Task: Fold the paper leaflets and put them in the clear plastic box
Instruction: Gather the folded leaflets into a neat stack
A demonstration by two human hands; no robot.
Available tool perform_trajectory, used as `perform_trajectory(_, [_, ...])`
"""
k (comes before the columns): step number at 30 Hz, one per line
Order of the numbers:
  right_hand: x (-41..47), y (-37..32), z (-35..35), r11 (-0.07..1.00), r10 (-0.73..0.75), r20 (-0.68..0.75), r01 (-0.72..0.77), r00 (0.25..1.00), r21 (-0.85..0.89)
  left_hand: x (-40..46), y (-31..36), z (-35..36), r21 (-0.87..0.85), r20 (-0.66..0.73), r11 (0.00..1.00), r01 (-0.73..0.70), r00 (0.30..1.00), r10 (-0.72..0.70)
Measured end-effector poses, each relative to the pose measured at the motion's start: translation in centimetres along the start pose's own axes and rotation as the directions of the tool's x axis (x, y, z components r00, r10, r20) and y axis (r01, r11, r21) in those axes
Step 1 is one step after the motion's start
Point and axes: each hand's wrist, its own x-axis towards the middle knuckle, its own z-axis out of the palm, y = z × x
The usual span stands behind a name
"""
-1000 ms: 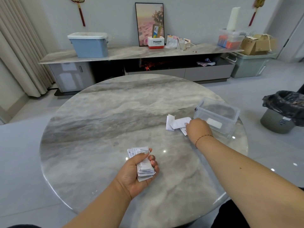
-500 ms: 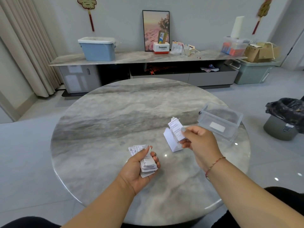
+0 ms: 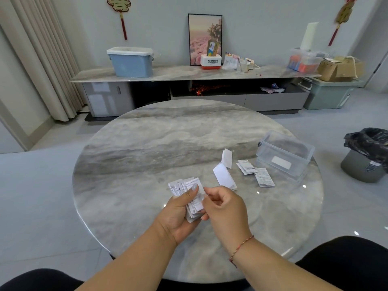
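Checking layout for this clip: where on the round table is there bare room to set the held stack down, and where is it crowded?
Bare marble runs across the table's left half and far side, and along the near edge beside the right hand. It is crowded between the left hand's stack and the clear box, where loose leaflets lie.

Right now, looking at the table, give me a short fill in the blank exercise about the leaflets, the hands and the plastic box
1. The stack of folded leaflets is gripped in the ____ hand.
2. The right hand touches that stack at its ____ edge.
3. The number of loose leaflets lying on the table is ____.
4. The clear plastic box stands ____ with nothing inside.

Missing words: left; right; four; open
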Motion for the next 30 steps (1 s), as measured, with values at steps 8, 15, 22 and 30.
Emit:
perform_trajectory(8, [3.6,1.1,-0.6,0.861,-0.329,0.088,0.337,0.94,-0.381,0.6,0.3,-1.1,-0.17,-0.275,0.983,0.068,0.955,-0.114])
perform_trajectory(15, [13.7,5.4,-2.9,0.606,0.188,-0.046,-0.152,0.981,-0.78,0.6,0.6,-2.2,-0.238,-0.282,0.969,0.06,0.951,-0.129])
perform_trajectory(22, [14.6,5.8,-1.6,0.587,0.278,-0.079,-0.234,0.957,-0.775,0.5,0.5,-2.4,-0.105,-0.279,0.991,0.087,0.954,-0.113])
perform_trajectory(30, [13.3,4.8,-0.6,0.719,0.244,-0.015,-0.191,0.97,-0.668,0.6,0.4,-2.4,0.059,-0.44,0.998,0.021,0.898,0.007])
